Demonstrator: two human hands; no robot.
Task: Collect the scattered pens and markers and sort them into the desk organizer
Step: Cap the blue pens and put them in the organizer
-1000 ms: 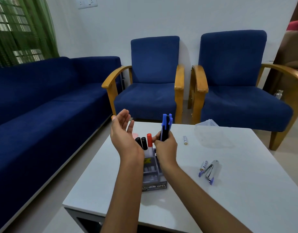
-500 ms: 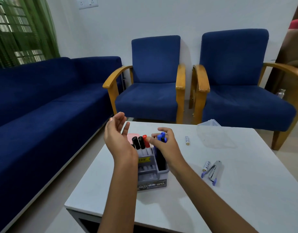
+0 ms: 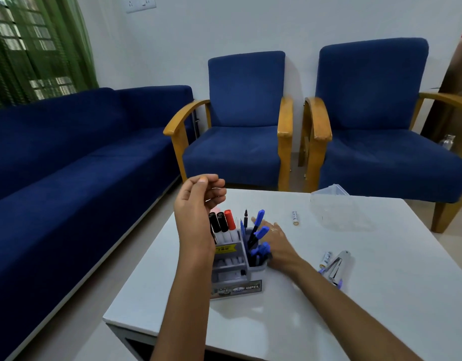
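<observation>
A grey desk organizer (image 3: pixel 236 267) stands on the white table (image 3: pixel 355 295), near its left front part. Three markers (image 3: pixel 223 226), two black-capped and one red-capped, stand upright side by side in its rear left compartment. The blue-capped pens (image 3: pixel 258 231) sit in the round cup on its right side, leaning at different angles, with a thin dark pen upright among them.

The left hand (image 3: pixel 198 201) hovers in the air above and just left of the markers, fingers loosely curled toward the palm and holding nothing. The right hand (image 3: pixel 276 246) lies low just beside the pen cup, on its right, fingers stretched forward and relaxed; it seems to grip nothing, though the pens partly hide its fingertips.

A small battery (image 3: pixel 295 218) lies alone farther back on the table, near a clear plastic container (image 3: pixel 334 207). To the right, a second battery (image 3: pixel 325 259) lies just beside a silver stapler (image 3: pixel 336 267).
</observation>
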